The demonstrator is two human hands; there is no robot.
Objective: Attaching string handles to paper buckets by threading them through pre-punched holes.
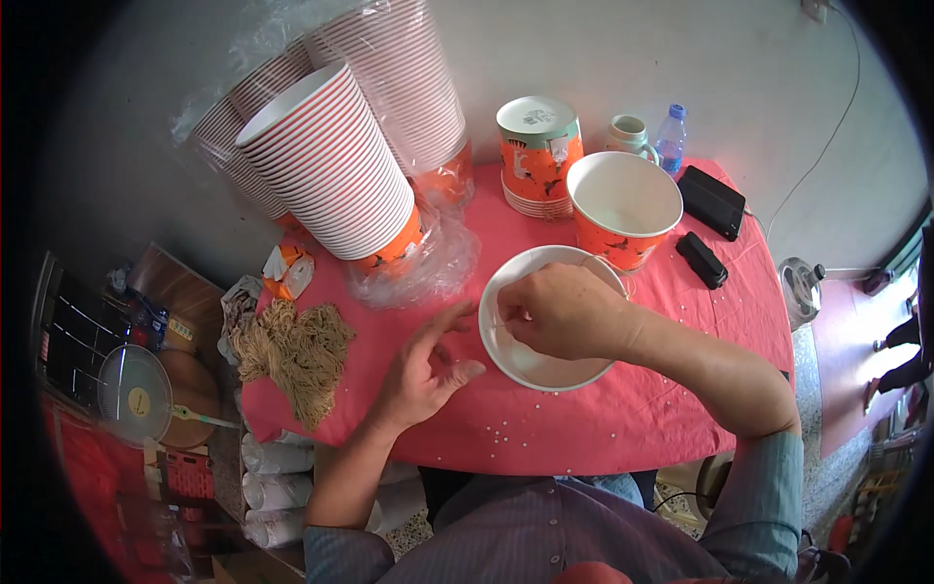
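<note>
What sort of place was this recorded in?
Probably a small home room used as a workspace: tall stacks of paper buckets and a bundle of tan strings share a red cloth-covered table with a mug.

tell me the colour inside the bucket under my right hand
The bucket under your right hand is white inside, best seen in the head view.

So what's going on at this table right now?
A person's right hand is at the open mouth of a white-lined bucket, fingers bent; any grip is hard to see. The left hand is open near its left rim. Another bucket stands behind; string lies to the left.
</note>
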